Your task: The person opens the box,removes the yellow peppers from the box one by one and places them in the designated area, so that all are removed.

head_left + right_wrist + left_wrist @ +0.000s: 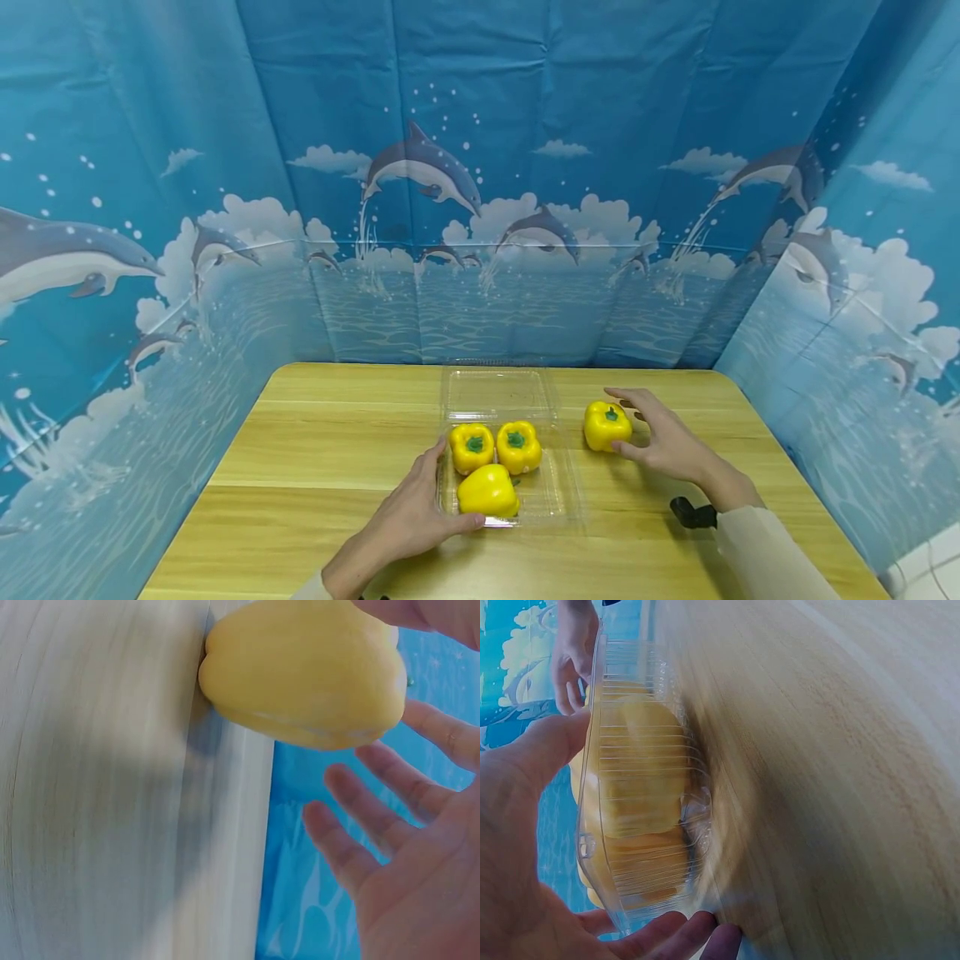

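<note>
A clear hinged plastic container (551,492) lies with its lid (498,393) folded back, away from the person. Inside are three yellow bell peppers: two upright ones (471,450) with green stems up, and one on its side (487,492) nearer the person. The left hand (412,508) holds the container's near left corner, thumb on the front rim (585,787) and fingers along the left side. To the right of the container, another yellow bell pepper (606,427) stands upright on the table. Around it the right hand (663,437) is spread, thumb near and fingers beyond, fingertips close to its skin (307,675).
The wooden table (315,450) has rounded far corners. A blue dolphin-print curtain (480,208) hangs behind it and along both sides. A black strap-like device (693,513) sits at the right wrist. At the lower right there is a white object with a cable (926,567).
</note>
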### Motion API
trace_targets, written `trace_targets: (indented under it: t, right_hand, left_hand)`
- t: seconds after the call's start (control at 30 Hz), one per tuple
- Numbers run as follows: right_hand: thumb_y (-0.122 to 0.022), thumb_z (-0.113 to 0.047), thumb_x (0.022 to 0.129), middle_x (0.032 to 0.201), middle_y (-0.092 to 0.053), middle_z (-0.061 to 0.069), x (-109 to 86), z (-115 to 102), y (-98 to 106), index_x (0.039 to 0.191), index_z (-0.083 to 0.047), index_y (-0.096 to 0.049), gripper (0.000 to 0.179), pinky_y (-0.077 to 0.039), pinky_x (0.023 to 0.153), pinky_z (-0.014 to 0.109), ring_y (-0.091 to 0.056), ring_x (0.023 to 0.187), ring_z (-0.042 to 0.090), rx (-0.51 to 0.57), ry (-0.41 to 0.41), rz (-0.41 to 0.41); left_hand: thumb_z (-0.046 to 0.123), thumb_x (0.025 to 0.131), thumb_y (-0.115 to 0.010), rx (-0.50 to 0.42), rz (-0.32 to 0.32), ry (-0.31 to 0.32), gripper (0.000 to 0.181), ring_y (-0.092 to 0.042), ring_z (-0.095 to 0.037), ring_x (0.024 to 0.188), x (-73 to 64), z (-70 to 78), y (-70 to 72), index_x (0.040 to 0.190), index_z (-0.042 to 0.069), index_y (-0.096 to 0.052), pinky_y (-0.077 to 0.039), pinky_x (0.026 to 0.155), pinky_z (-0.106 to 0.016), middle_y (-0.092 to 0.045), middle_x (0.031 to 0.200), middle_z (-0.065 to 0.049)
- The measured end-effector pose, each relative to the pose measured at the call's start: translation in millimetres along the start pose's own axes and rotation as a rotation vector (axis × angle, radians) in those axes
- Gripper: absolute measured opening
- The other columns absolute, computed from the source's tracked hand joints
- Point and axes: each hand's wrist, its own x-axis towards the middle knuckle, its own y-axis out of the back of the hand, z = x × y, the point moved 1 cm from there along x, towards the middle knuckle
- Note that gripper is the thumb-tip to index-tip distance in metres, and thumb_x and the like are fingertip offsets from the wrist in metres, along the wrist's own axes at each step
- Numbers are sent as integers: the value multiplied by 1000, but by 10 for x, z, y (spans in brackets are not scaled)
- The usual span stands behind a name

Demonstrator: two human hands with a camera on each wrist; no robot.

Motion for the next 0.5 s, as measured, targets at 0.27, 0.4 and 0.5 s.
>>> trace_targets:
  t: [0.27, 0.4, 0.5]
  right_hand:
    - [-93, -20, 100, 170, -56, 22, 13, -117, 5, 173, -11, -52, 85, -51, 114, 85, -58, 151, 53, -94, 85, 83]
    - [-94, -16, 98, 170, -57, 21, 26, -204, 8, 173, -13, -52, 86, -53, 114, 83, -58, 152, 51, -121, 126, 111]
    - [-95, -14, 97, 169, -58, 19, 34, -282, 13, 172, -12, -53, 86, -55, 115, 79, -59, 152, 47, -153, 158, 129]
  left_hand:
    - [71, 85, -95, -8, -8, -4, 138, -52, -53, 165, -3, -10, 0, 187, 14, -22, -51, 123, -81, -38, 187, -23]
    - [71, 85, -95, -7, -9, -5, 138, -52, -53, 165, 1, -10, 1, 187, 14, -22, -51, 123, -82, -38, 188, -23]
    - [72, 85, -95, -8, -10, -5, 138, -52, -53, 165, 4, -11, 2, 187, 14, -22, -51, 123, -82, -38, 188, -23]
